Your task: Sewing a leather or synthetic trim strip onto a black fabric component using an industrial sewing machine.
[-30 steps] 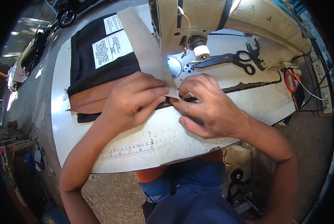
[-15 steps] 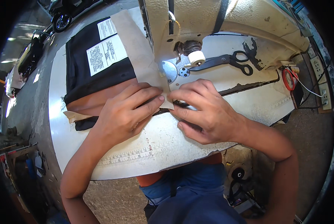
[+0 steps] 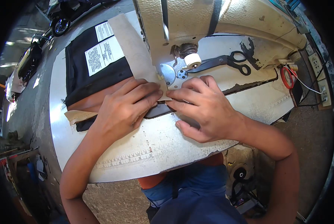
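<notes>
A tan fabric strip [image 3: 131, 41] runs along the right edge of a black cloth piece [image 3: 77, 56] bearing two white printed labels [image 3: 104, 56]. Below the labels lies a brown panel [image 3: 100, 91]. My left hand [image 3: 128, 106] presses the strip's near end down, thumb and fingers closed on it. My right hand [image 3: 204, 108] has bent fingers at that end's right edge, fingertips against the cloth, with the thumb held apart below. Just beyond my hands stands the sewing machine head [image 3: 182, 22]; its needle area is partly hidden behind the housing.
Black scissors [image 3: 226, 61] lie on the machine bed, right of the round metal plate [image 3: 167, 74]. A red ring-shaped item [image 3: 287, 77] sits by wires and wall sockets [image 3: 316, 63]. A printed ruler scale [image 3: 129, 158] marks the white table [image 3: 197, 156]. Motorcycles [image 3: 30, 61] stand beyond at left.
The strip's near corner, which poked out between my hands, now looks tucked back, its end squarer. A dark slot in the table shows more below it. The right fingers have shifted slightly.
</notes>
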A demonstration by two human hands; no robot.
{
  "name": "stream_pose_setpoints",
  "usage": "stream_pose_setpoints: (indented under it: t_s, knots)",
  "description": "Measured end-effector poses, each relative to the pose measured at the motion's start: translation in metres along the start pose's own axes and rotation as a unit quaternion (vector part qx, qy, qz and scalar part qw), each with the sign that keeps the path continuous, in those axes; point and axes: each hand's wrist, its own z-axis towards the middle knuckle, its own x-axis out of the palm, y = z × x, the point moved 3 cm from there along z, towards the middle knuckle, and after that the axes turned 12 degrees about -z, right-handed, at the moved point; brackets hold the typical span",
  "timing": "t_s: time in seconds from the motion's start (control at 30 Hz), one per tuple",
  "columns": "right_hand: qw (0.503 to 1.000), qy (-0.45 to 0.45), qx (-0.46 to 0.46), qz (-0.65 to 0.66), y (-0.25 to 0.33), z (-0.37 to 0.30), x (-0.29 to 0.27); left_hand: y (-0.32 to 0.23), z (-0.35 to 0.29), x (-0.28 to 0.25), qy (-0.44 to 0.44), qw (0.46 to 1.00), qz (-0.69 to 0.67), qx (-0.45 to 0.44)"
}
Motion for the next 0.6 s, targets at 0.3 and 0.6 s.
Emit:
stream_pose_setpoints:
  t_s: [0.3, 0.6]
  knots:
    - [0.999, 0.026, 0.022, -0.021, -0.005, 0.006, 0.002, 0.014, 0.004, 0.002, -0.009, 1.0, 0.007, -0.015]
    - [0.998, 0.043, 0.036, -0.043, -0.003, 0.007, 0.002, 0.022, 0.011, -0.001, 0.0, 1.0, 0.025, -0.012]
